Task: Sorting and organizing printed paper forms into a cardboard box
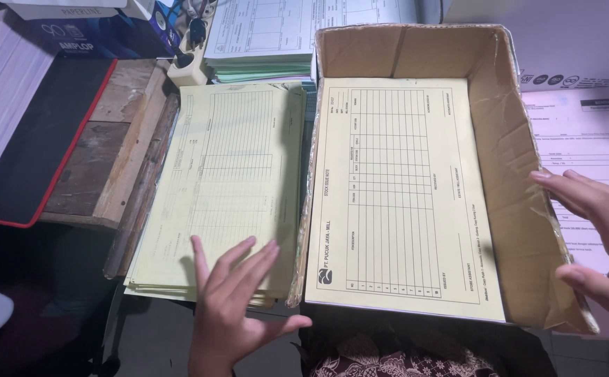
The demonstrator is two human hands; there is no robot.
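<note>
My left hand (231, 307) lies open, fingers spread wide, flat on the near edge of a stack of pale yellow forms (224, 185) printed with a ruled grid. It holds nothing. Just right of that stack stands a shallow brown cardboard box (514, 181) with worn, open flaps; a matching yellow form sheet (395, 195) lies flat on its floor. My right hand (597, 237) is open too, fingers loosely apart, touching the outside of the box's right wall. Beyond it on the right lie pink printed sheets (597, 139). Far behind the yellow stack sits a pile of green and white forms (262, 42). On the left, a black mat with a red edge (32, 139) rests on the wooden worktop (119, 139).
</note>
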